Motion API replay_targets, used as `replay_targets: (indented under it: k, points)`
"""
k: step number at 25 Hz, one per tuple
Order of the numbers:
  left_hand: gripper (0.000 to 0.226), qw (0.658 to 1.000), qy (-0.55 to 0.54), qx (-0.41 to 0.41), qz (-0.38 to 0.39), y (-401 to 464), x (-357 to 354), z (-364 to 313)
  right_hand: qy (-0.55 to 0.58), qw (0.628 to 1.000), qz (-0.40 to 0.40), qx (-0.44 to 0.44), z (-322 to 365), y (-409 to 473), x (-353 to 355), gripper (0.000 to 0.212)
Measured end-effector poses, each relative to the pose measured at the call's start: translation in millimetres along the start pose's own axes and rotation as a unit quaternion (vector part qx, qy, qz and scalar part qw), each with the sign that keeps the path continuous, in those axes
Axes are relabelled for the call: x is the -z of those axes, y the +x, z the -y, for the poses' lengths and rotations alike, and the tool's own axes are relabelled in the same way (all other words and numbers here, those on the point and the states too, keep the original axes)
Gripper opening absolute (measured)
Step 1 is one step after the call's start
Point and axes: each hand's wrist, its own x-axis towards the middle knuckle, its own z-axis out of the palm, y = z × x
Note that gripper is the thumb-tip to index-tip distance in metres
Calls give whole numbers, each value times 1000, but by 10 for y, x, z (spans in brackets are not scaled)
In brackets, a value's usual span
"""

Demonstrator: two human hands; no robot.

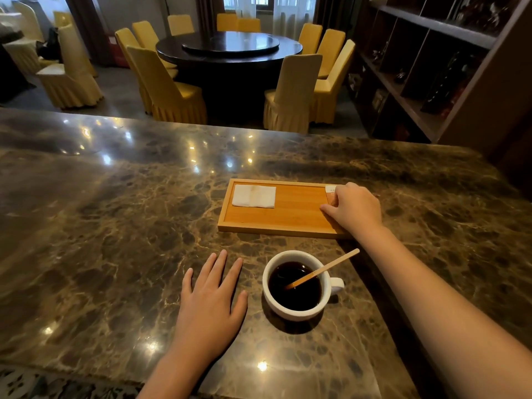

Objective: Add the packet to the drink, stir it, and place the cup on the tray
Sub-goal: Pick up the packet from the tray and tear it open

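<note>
On the marble counter (115, 226), my right hand (355, 207) is curling onto the packet (331, 189) at the tray's (276, 228) far right corner; my left hand (210, 295) is lying spread beside the cup (296, 311).

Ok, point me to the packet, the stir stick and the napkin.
packet (330, 189): head view, on its visible white corner above the right hand.
stir stick (335, 263): head view, mid-shaft over the cup rim.
napkin (254, 196): head view, its centre, on the tray.
</note>
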Motion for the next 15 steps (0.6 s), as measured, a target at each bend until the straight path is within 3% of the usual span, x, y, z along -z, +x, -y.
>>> replay_targets:
  k: [9, 12, 15]
  points:
    - [60, 1000, 2, -2, 1, -3, 7, -2, -48, 997, -7, 62, 60, -43, -9, 19]
    - [61, 1000, 6, -5, 6, -6, 2, 11, 24, 997, -58, 41, 22, -90, -58, 15]
    - [61, 1000, 6, -4, 5, -2, -2, 15, 139, 981, -128, -32, -65, -124, -80, 10]
